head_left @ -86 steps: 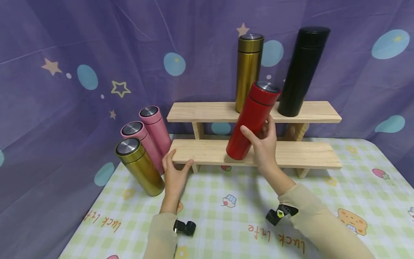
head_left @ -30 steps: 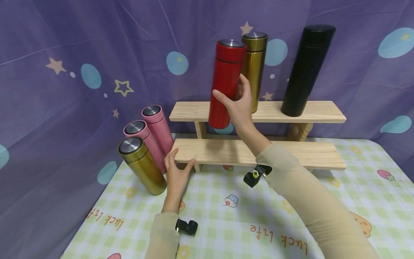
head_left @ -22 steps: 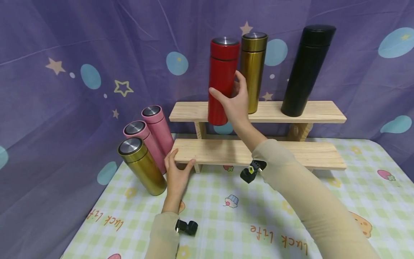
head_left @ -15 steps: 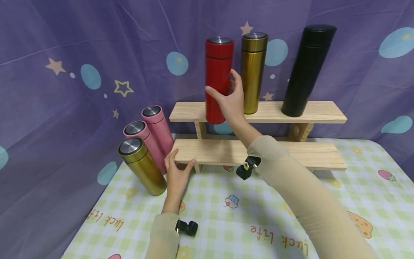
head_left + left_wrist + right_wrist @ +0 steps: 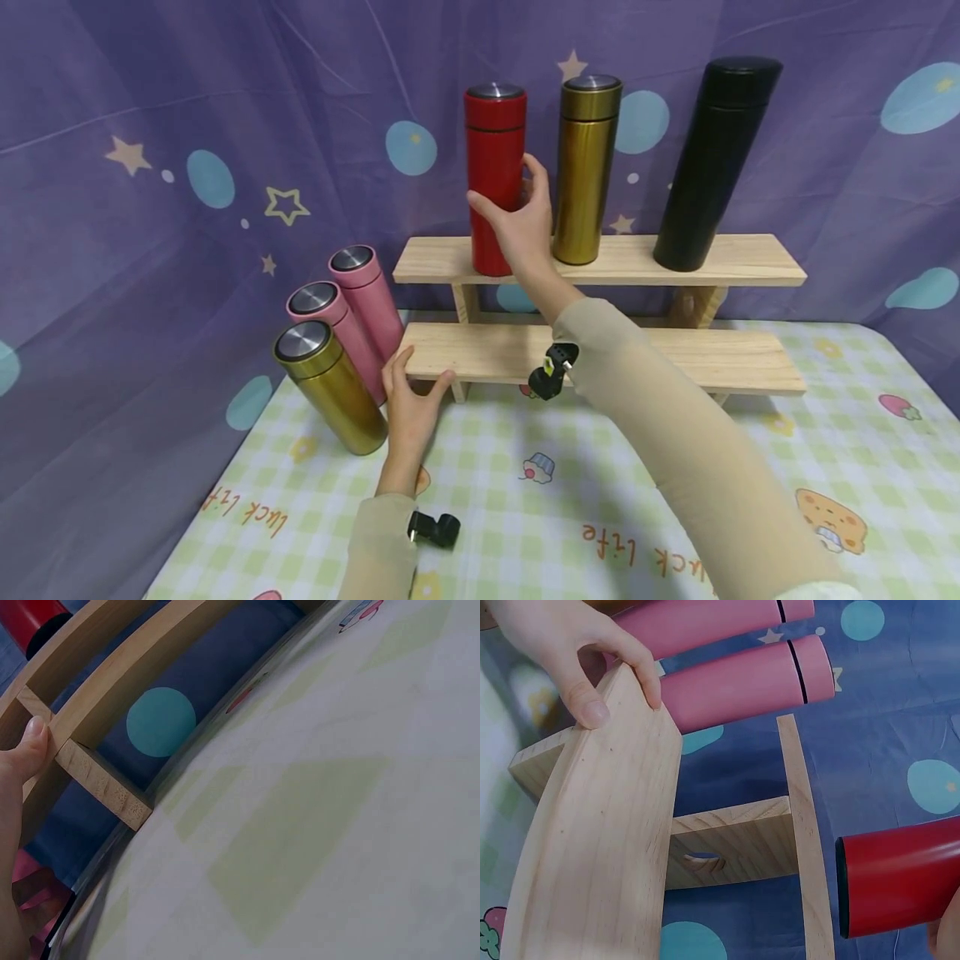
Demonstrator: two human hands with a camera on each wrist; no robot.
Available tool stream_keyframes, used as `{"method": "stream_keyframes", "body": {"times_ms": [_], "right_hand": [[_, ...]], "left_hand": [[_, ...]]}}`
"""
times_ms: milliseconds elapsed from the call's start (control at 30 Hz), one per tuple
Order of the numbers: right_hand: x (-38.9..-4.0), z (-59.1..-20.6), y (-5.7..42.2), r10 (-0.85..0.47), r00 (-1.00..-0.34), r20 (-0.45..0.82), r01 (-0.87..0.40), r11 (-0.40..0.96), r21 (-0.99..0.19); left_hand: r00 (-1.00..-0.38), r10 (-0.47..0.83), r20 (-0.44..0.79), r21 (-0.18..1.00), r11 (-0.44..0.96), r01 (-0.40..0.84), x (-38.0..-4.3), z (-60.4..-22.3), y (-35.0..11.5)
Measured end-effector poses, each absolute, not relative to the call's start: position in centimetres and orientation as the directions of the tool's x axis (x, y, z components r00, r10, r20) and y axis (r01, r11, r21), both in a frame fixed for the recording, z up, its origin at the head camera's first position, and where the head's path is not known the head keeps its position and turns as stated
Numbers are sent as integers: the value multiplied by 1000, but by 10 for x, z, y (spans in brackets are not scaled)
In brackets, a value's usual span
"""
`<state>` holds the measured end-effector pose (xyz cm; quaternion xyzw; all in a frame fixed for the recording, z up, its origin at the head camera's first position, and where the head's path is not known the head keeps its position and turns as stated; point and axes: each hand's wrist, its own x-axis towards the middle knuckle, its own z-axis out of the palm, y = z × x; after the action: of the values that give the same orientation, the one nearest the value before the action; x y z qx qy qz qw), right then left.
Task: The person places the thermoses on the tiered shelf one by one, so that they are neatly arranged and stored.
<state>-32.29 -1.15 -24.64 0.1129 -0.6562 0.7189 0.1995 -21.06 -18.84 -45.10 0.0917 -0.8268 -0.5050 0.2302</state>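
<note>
My right hand [image 5: 525,225] grips a red thermos [image 5: 495,150] by its side, thumb in front and fingers round the right. The thermos stands upright over the left part of the upper board [image 5: 435,258] of a two-tier wooden shelf. In the right wrist view, a narrow gap shows between its dark base and the board. My left hand [image 5: 408,408] holds the left end of the shelf's lower board [image 5: 487,350], thumb at the front edge and fingers at the corner. A gold thermos [image 5: 588,183] and a taller black thermos [image 5: 708,175] stand on the upper board, right of the red one.
Left of the shelf, two pink thermoses [image 5: 372,304] and a shorter-looking gold thermos [image 5: 337,396] stand close together, beside my left hand. A green-checked tablecloth [image 5: 480,500] covers the table. Behind the shelf hangs a purple curtain [image 5: 300,100] with stars and blue ovals.
My right hand has lifted the red thermos from before the lower board, then moved it left, past the gold one, and back over the upper board. It is now more upright. The left hand stays put.
</note>
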Motion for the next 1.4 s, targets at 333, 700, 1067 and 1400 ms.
{"method": "stream_keyframes", "body": {"times_ms": [333,700,1067,1400], "right_hand": [[-334,-246,-12,179,-886,428,-434,4,-901],[-342,-250,-13,174,-868,465,-460,71,-885],[-344,-253,-15,153,-854,497,-490,83,-868],[-347,-251,-16,127,-881,457,-447,98,-889]], "left_hand": [[-881,-376,289,875,477,83,-211,-449,-187],[-882,-373,290,874,478,86,-211,-452,-188],[-880,-374,292,874,479,86,-210,-450,-188],[-878,-380,290,874,480,81,-211,-453,-188]]}}
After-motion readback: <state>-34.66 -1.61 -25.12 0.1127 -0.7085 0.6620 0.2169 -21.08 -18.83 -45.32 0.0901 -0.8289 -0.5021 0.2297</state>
